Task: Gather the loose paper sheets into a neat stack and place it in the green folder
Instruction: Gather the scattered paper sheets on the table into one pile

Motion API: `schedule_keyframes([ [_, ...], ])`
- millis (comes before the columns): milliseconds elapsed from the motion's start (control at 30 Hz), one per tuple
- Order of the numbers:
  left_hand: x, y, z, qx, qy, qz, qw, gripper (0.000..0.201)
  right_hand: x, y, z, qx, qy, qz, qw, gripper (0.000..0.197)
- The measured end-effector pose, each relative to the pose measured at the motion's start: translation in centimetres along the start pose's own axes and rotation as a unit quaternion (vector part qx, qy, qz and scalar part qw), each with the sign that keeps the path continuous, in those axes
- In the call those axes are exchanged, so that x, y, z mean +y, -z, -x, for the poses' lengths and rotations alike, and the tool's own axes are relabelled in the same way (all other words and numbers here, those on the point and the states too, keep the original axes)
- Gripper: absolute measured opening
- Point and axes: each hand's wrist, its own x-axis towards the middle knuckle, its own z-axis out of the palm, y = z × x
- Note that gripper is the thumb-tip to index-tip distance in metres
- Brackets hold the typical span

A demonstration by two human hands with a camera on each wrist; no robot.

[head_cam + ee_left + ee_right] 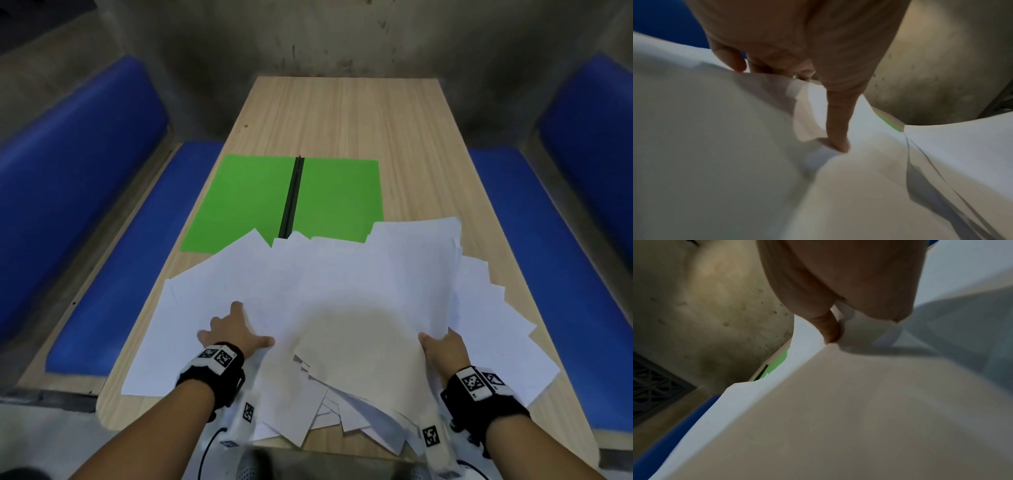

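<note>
The green folder [246, 202] lay open and flat on the wooden table [394, 137], its black spine [291, 198] running lengthwise away from the viewer, along the table's long axis. Taking the folder as landmark: the loose paper sheets [342, 291] were fanned in an untidy spread on the near side of it, their far corners overlapping the folder's near edge. The spread ran crosswise to the spine, from the table's left edge to its right edge, and several sheets overhung the near edge.

The left hand [236, 334] lay on the sheets near-left of the folder, fingers spread wide and pressing down. The right hand [445, 346] was near-right of the folder, at the edge of a raised bundle of sheets, thumb on top.

The left wrist view showed what the head view did not: one fingertip [840, 142] bearing down into a crease of buckled paper, with a green sliver of folder [891, 124] beyond. The right wrist view showed the thumb [828, 327] pinching the bundle's edge against the hand; the other fingers were hidden beneath the sheets. Both wrist views were blurred. Blue benches [102, 274] flanked the table.
</note>
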Motion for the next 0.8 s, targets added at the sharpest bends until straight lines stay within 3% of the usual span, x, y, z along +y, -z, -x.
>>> schedule_keyframes([
  [100, 0.2, 0.0, -0.1, -0.032, -0.035, 0.084, 0.995, 0.065, 0.2, 0.1, -0.2, -0.006, -0.012, -0.018, 1.0, 0.032],
  [167, 0.2, 0.0, 0.3, -0.041, -0.063, 0.175, 0.982, 0.026, 0.3, 0.2, -0.2, -0.01, -0.018, -0.037, 0.999, 0.03],
  [200, 0.0, -0.2, 0.3, -0.023, -0.049, 0.226, 0.973, 0.022, 0.3, 0.3, -0.2, -0.01, -0.021, -0.053, 0.998, 0.027],
  [267, -0.7, 0.2, 0.5, 0.033, 0.017, 0.319, 0.947, 0.024, 0.2, 0.4, 0.1, -0.011, -0.021, -0.092, 0.996, 0.023],
  [300, -1.4, 0.1, 0.3, 0.046, 0.063, 0.349, 0.934, 0.032, 0.3, 0.4, 0.2, -0.01, -0.02, -0.106, 0.994, 0.022],
  [367, -2.8, -0.7, -0.6, 0.057, 0.149, 0.375, 0.913, 0.069, 0.3, 0.5, 0.2, -0.011, -0.015, -0.109, 0.994, 0.021],
  [433, -3.4, -1.1, -0.8, 0.068, 0.184, 0.387, 0.901, 0.08, 0.4, 0.4, 0.0, -0.009, -0.016, -0.092, 0.996, 0.021],
  [500, -3.3, -1.5, -1.0, 0.08, 0.2, 0.404, 0.889, 0.056, 0.5, 0.3, -0.2, -0.008, -0.017, -0.078, 0.997, 0.025],
  [533, -2.8, -1.3, -0.7, 0.081, 0.209, 0.415, 0.882, 0.029, 0.5, 0.3, -0.2, -0.007, -0.017, -0.073, 0.997, 0.027],
  [567, -2.3, -1.1, -0.4, 0.086, 0.207, 0.414, 0.882, 0.022, 0.6, 0.3, -0.2, -0.008, -0.016, -0.07, 0.997, 0.029],
  [633, -2.0, -1.1, -0.8, 0.086, 0.199, 0.418, 0.882, 0.045, 0.4, 0.3, 0.0, -0.012, -0.012, -0.069, 0.997, 0.029],
  [800, -2.8, -1.0, -1.9, 0.102, 0.23, 0.37, 0.894, 0.024, 0.5, 0.2, -0.2, -0.012, -0.004, -0.048, 0.999, 0.032],
])
